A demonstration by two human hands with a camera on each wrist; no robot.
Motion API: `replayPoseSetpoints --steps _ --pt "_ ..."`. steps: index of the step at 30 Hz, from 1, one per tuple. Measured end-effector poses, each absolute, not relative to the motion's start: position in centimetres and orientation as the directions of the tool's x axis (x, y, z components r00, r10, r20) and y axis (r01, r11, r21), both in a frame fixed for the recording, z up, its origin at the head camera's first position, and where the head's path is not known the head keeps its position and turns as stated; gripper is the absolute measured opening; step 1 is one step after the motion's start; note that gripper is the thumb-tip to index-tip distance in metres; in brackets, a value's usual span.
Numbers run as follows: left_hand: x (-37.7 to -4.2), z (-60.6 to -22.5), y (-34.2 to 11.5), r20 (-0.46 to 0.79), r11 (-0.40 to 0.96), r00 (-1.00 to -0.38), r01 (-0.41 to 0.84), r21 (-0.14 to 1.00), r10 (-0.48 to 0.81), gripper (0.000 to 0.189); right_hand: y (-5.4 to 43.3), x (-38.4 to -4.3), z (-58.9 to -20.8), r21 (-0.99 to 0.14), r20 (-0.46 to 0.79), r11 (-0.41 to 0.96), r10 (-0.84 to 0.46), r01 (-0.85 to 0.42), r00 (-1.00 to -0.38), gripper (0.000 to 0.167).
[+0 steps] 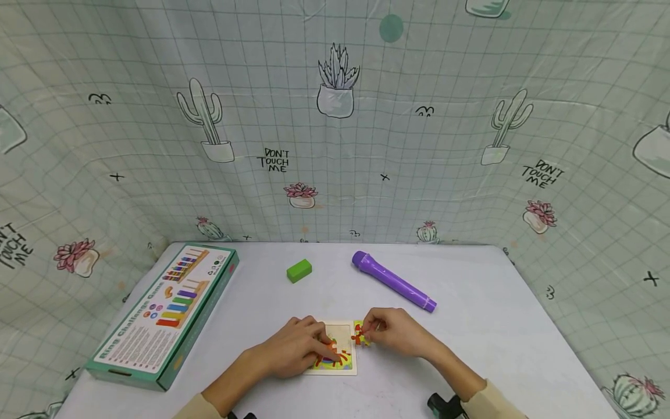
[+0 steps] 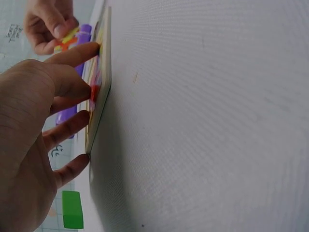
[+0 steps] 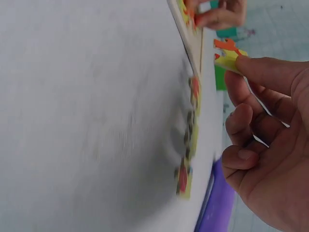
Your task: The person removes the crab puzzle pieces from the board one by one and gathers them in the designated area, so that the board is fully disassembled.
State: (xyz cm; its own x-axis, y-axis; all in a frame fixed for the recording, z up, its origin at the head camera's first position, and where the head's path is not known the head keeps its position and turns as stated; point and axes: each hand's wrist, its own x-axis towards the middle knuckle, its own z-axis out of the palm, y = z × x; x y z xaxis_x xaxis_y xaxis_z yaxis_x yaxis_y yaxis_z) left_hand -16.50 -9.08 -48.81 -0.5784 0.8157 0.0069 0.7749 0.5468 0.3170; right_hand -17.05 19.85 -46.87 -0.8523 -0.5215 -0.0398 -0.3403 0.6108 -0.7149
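Note:
A wooden jigsaw puzzle board (image 1: pixel 342 330) with a pale frame lies at the table's near middle. Colourful fitted pieces (image 1: pixel 342 362) cover its lower part, while bare wood shows above. My left hand (image 1: pixel 294 348) rests over the left side, its spread fingertips touching board and pieces. At the board's right, my right hand (image 1: pixel 396 331) pinches a yellow and orange puzzle piece (image 3: pixel 227 57) between thumb and index finger, raised off the table. Beneath that hand, the right wrist view shows several loose puzzle pieces (image 3: pixel 194 92) in a row beside the board.
A green-edged game box (image 1: pixel 157 314) lies along the table's left side. Behind the board are a green block (image 1: pixel 299 271) and a purple toy microphone (image 1: pixel 395 281). A patterned cloth (image 1: pixel 335 145) hangs around the white table (image 1: pixel 487 326).

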Motion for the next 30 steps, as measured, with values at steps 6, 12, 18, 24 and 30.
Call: replayPoseSetpoints --steps 6,12,18,24,30 --pt "-16.6 -48.8 -9.1 -0.01 0.552 -0.581 0.768 0.326 0.814 0.045 23.4 -17.2 -46.7 -0.763 -0.095 0.598 -0.482 -0.247 -0.871 0.003" --pt "-16.7 -48.7 -9.1 -0.01 0.552 -0.587 0.756 0.351 0.81 0.046 26.0 -17.0 -46.7 -0.776 -0.167 0.608 -0.455 -0.168 -0.875 0.003" --pt "-16.7 -48.5 -9.0 0.01 0.539 -0.577 0.767 0.348 0.816 0.045 27.0 -16.7 -47.2 -0.761 -0.217 0.634 -0.451 -0.139 -0.866 0.006" --pt "-16.7 -48.7 -9.1 0.011 0.537 -0.577 0.768 0.348 0.817 0.045 27.1 -16.7 -47.7 -0.74 -0.203 0.653 -0.444 -0.16 -0.873 0.005" --pt "-16.8 -48.9 -9.1 0.013 0.536 -0.577 0.766 0.355 0.817 0.045 26.9 -16.7 -48.1 -0.736 -0.192 0.658 -0.428 -0.159 -0.883 0.005"
